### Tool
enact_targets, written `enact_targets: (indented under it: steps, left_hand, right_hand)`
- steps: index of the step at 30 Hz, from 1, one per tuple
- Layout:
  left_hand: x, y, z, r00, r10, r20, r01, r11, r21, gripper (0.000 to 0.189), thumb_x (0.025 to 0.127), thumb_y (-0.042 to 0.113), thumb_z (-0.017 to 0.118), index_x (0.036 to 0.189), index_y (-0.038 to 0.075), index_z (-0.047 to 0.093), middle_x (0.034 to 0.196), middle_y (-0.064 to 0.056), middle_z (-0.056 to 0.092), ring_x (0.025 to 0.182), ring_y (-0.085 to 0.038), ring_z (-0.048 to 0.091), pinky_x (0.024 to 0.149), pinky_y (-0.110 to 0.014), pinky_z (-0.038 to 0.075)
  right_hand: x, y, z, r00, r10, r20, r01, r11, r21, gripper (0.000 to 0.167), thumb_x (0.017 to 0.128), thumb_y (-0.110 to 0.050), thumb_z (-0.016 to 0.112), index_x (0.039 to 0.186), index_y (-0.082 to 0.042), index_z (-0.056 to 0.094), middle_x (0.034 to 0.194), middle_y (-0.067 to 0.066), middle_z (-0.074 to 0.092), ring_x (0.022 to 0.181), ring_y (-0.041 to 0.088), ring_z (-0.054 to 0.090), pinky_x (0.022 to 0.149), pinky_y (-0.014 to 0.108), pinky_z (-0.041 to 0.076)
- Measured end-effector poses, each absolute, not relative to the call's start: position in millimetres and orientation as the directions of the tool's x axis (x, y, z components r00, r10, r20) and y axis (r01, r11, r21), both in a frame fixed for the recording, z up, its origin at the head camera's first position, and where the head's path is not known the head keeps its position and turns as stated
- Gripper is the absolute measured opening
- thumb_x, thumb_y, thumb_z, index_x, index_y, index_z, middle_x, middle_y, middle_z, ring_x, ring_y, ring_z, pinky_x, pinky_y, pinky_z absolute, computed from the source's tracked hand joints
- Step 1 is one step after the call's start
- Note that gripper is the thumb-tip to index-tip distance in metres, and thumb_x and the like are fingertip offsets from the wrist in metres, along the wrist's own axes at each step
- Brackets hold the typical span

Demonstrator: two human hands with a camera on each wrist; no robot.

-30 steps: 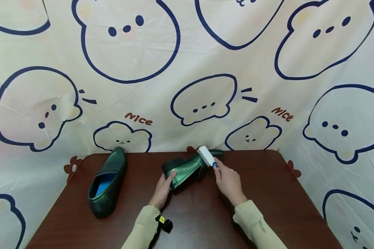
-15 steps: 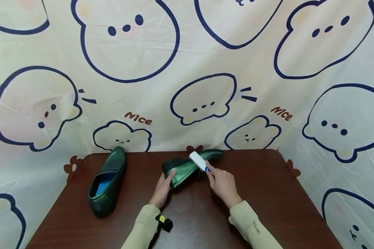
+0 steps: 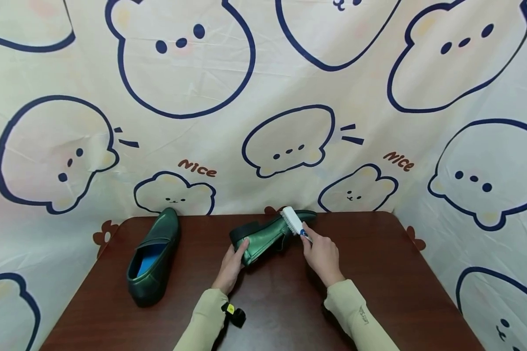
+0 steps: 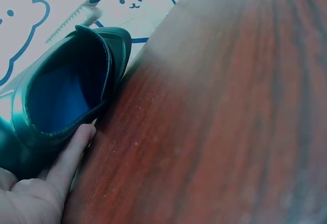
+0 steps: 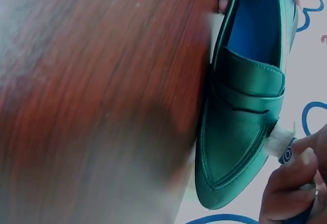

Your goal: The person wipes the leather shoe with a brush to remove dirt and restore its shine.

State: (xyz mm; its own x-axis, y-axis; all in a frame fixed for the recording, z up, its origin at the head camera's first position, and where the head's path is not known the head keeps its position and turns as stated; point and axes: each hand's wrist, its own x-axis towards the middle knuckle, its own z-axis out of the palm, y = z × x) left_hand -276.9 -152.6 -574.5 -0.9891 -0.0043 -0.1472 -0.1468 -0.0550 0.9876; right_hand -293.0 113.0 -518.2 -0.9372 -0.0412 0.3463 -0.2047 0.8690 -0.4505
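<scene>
A green loafer [image 3: 263, 240] with a blue insole is tipped on its side near the table's far edge, its toe to the right. My left hand [image 3: 232, 265] grips it round the heel, thumb on the upper side; one finger [image 4: 76, 150] lies along the opening's edge in the left wrist view. My right hand [image 3: 322, 256] holds a white brush [image 3: 292, 220] by its blue-and-white handle. The bristles [image 5: 280, 138] meet the side of the shoe's front part in the right wrist view. A second green loafer [image 3: 153, 258] stands upright at the left, nearest my left hand.
The brown wooden table [image 3: 281, 312] ends at the back against a cream cloth [image 3: 228, 141] printed with bear outlines. A black strap with a small device [image 3: 235, 316] sits on my left wrist.
The brush slid left and down along the shoe toward its middle, then returned right toward the toe. My left hand and the held loafer stay in place.
</scene>
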Motion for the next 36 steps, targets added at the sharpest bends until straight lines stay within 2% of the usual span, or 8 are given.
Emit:
enact_targets:
  steps: [8, 13, 17, 20, 23, 28, 31, 36]
  left_hand:
    - [-277, -150, -572, -0.99, -0.015, -0.142, -0.141, -0.052, 0.989, 0.099, 0.098, 0.067, 0.055, 0.164, 0.003, 0.018, 0.161, -0.024, 0.036, 0.143, -0.04, 0.044, 0.114, -0.059, 0.04]
    - [-276, -149, -571, -0.99, -0.021, -0.141, -0.14, -0.037, 0.989, 0.1, 0.099, 0.067, 0.054, 0.164, 0.003, 0.015, 0.163, -0.025, 0.033, 0.145, -0.04, 0.042, 0.114, -0.058, 0.04]
    - [-275, -149, -571, -0.99, 0.004, -0.138, -0.138, -0.067, 0.988, 0.094, 0.1, 0.066, 0.053, 0.163, 0.005, 0.021, 0.157, -0.024, 0.041, 0.139, -0.037, 0.05, 0.111, -0.054, 0.045]
    - [-276, -150, -572, -0.99, 0.016, -0.137, -0.138, -0.103, 0.985, 0.087, 0.1, 0.065, 0.054, 0.161, 0.009, 0.028, 0.149, -0.021, 0.05, 0.128, -0.031, 0.059, 0.107, -0.048, 0.049]
    - [-276, -152, -572, -0.991, 0.028, -0.127, -0.13, -0.11, 0.985, 0.085, 0.1, 0.065, 0.053, 0.16, 0.01, 0.029, 0.149, -0.02, 0.051, 0.126, -0.028, 0.06, 0.106, -0.046, 0.05]
    - [-278, -153, -572, -0.991, 0.028, -0.131, -0.134, -0.102, 0.986, 0.085, 0.1, 0.066, 0.053, 0.16, 0.01, 0.031, 0.148, -0.019, 0.052, 0.126, -0.028, 0.06, 0.106, -0.047, 0.05]
    - [-278, -152, -572, -0.991, 0.009, -0.133, -0.133, -0.092, 0.987, 0.084, 0.101, 0.065, 0.053, 0.158, 0.007, 0.033, 0.144, -0.02, 0.054, 0.12, -0.026, 0.062, 0.102, -0.044, 0.052]
    - [-277, -151, -570, -0.991, 0.016, -0.134, -0.135, -0.111, 0.985, 0.083, 0.101, 0.064, 0.053, 0.158, 0.007, 0.033, 0.144, -0.02, 0.054, 0.115, -0.021, 0.065, 0.099, -0.041, 0.055]
  right_hand:
    - [-298, 132, -518, -0.943, 0.024, 0.331, -0.145, 0.868, -0.475, 0.046, 0.102, -0.027, 0.066, 0.147, -0.019, 0.06, 0.118, 0.021, 0.075, 0.059, 0.026, 0.059, 0.048, 0.037, 0.043]
    - [-302, 148, -518, -0.958, 0.065, 0.278, -0.082, 0.871, -0.485, 0.047, 0.103, -0.025, 0.064, 0.149, -0.012, 0.057, 0.12, 0.024, 0.073, 0.07, 0.035, 0.068, 0.055, 0.046, 0.053]
    - [-302, 155, -522, -0.969, 0.039, 0.246, -0.094, 0.856, -0.508, 0.048, 0.106, -0.023, 0.059, 0.152, -0.009, 0.052, 0.118, 0.024, 0.073, 0.067, 0.03, 0.064, 0.058, 0.044, 0.052]
    - [-298, 150, -521, -0.967, -0.044, 0.252, -0.182, 0.812, -0.555, 0.048, 0.107, -0.023, 0.057, 0.155, -0.016, 0.05, 0.114, 0.021, 0.074, 0.059, 0.021, 0.054, 0.057, 0.036, 0.046]
    - [-294, 139, -520, -0.952, -0.142, 0.273, -0.279, 0.775, -0.568, 0.049, 0.106, -0.024, 0.06, 0.154, -0.026, 0.051, 0.1, 0.013, 0.075, 0.055, 0.015, 0.047, 0.055, 0.031, 0.042]
    - [-288, 124, -519, -0.91, -0.236, 0.34, -0.376, 0.815, -0.441, 0.05, 0.101, -0.021, 0.069, 0.149, -0.031, 0.057, 0.081, 0.006, 0.074, 0.05, 0.011, 0.042, 0.048, 0.028, 0.036]
    - [-288, 124, -517, -0.904, -0.22, 0.367, -0.357, 0.861, -0.362, 0.051, 0.099, -0.02, 0.071, 0.148, -0.031, 0.059, 0.078, 0.008, 0.073, 0.049, 0.012, 0.042, 0.047, 0.029, 0.034]
    - [-292, 133, -517, -0.922, -0.146, 0.359, -0.28, 0.891, -0.358, 0.048, 0.102, -0.022, 0.068, 0.148, -0.028, 0.058, 0.062, 0.006, 0.062, 0.047, 0.015, 0.043, 0.045, 0.03, 0.035]
